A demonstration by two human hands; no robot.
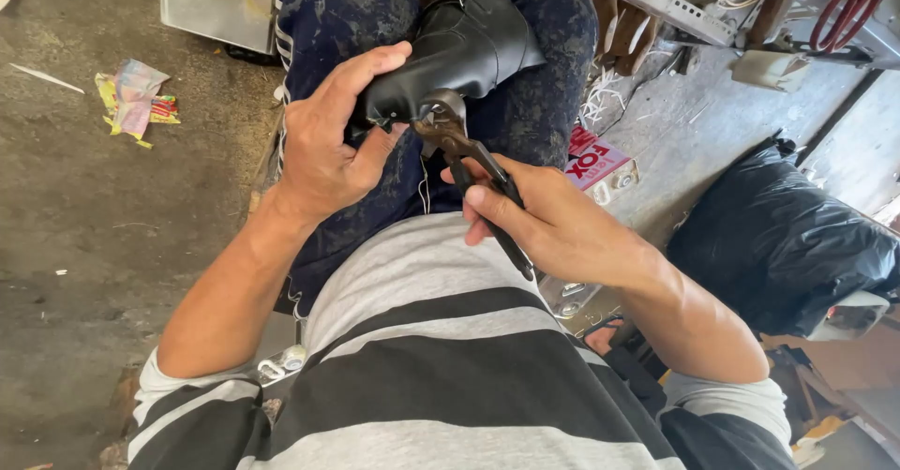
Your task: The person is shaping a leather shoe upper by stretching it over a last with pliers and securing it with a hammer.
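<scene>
Our left hand [323, 142] fingers wrap and pinch the toe of the black boot [464, 44], upper centre of the frame, bracing it on our lap; our right hand [548, 222] clenches the pincers [469, 156], whose head bites the leather edge.

A crumpled colourful wrapper [136, 100] lies on the concrete floor [66, 245], a black plastic bag [778, 236] opposite.
</scene>
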